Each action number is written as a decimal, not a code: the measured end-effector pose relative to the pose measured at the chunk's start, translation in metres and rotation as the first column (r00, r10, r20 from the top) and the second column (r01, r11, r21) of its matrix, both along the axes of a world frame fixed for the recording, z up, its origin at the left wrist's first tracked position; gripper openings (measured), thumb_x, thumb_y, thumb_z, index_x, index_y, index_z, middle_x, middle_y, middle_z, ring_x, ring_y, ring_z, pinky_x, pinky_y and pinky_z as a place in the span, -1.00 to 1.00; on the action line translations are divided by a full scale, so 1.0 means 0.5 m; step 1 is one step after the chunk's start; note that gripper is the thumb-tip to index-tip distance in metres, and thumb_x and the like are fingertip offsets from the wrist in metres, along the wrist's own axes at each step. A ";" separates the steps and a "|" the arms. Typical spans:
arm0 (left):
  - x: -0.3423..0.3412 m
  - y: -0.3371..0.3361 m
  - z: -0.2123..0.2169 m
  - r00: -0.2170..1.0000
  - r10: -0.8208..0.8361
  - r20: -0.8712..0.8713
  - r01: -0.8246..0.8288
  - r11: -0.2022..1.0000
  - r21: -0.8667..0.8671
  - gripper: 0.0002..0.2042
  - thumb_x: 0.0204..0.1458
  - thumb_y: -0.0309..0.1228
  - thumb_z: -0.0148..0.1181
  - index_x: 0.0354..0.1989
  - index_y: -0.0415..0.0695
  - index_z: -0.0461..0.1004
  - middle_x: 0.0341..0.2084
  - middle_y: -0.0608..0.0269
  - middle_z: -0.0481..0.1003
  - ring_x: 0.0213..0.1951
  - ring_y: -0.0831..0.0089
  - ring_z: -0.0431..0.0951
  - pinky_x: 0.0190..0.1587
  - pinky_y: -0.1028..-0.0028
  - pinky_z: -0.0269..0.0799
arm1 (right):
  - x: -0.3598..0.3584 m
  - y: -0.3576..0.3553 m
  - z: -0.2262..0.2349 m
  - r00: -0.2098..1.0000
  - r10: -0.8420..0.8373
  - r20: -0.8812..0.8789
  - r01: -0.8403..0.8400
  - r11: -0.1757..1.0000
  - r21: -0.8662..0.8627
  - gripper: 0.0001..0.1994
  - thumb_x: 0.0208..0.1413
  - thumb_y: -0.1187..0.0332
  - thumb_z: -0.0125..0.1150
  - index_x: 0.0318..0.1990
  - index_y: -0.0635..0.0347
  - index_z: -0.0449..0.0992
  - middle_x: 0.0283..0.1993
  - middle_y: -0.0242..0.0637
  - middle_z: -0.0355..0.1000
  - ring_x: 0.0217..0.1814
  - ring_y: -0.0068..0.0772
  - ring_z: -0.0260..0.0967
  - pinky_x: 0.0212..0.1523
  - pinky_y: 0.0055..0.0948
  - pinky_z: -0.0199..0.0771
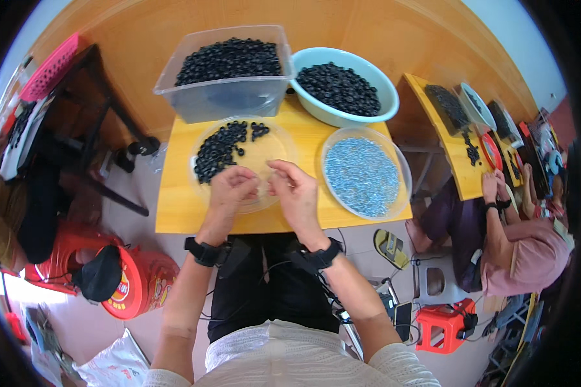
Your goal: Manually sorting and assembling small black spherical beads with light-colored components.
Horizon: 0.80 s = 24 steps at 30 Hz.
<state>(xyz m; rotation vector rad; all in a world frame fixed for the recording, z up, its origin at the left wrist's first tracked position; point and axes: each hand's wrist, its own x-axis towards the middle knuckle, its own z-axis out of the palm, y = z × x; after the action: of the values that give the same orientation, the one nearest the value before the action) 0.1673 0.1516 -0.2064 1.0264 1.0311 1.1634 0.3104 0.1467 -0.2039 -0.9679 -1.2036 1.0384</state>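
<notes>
Above the near part of a clear round tray (pixel 271 145), my left hand (pixel 231 191) and my right hand (pixel 295 195) face each other, a small gap between them. Each has thumb and forefinger brought together in a pinch. Whatever they hold, if anything, is too small to make out. Small black ring-like pieces (pixel 218 153) lie loose over the left and far parts of that tray. To the right of my right hand stands another round clear tray (pixel 405 173), spread with many thin, shiny blue pieces (pixel 361 177). Both wrists wear black bands.
Behind the trays on the yellow table (pixel 174 206) stand a clear plastic bin (pixel 232 104) and a light blue basin (pixel 388 97), both full of black pieces. Rightward, a person in pink (pixel 519 264) works at another table. Red stools (pixel 445 326) and a slipper (pixel 391 249) are on the floor.
</notes>
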 end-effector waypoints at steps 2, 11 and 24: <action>0.000 0.010 0.005 0.999 0.030 -0.026 -0.029 0.999 0.041 -0.87 -0.05 -0.48 0.17 -0.32 -0.14 0.40 -0.49 0.39 0.45 -0.47 0.64 0.44 -0.35 0.65 0.39 | -0.004 0.011 0.005 0.989 -0.077 0.125 0.066 0.994 0.091 -0.77 -0.02 0.59 0.07 -0.15 0.31 0.45 -0.47 -0.24 0.40 -0.51 -0.54 0.35 -0.48 -0.56 0.37; 0.004 -0.061 -0.005 0.784 0.147 -0.603 0.023 0.964 0.265 -0.63 -0.22 -0.56 0.25 -0.17 -0.25 0.32 -0.39 0.17 0.42 -0.37 0.39 0.44 -0.31 0.48 0.39 | 0.132 -0.037 0.045 0.794 -0.226 0.564 0.076 0.958 0.276 -0.91 -0.09 0.56 0.14 -0.38 0.31 0.52 -0.47 -0.18 0.42 -0.50 -0.32 0.40 -0.48 -0.50 0.38; 0.028 -0.119 -0.028 0.468 0.325 -0.822 0.294 0.819 0.492 -0.49 -0.27 -0.50 0.20 -0.02 -0.18 0.26 -0.08 0.00 0.25 0.00 0.06 0.21 0.06 0.22 0.09 | 0.382 -0.020 0.067 0.180 0.067 0.981 0.080 0.993 -0.082 -0.60 -0.30 0.43 0.34 -0.18 0.24 0.46 -0.32 -0.15 0.41 -0.25 -0.20 0.41 -0.22 -0.37 0.39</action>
<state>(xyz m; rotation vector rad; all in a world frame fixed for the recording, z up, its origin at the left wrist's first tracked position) 0.1815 0.0920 -0.2203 2.3138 1.5205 0.9192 0.5015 0.1368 -0.1703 -1.8949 -2.2194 0.3031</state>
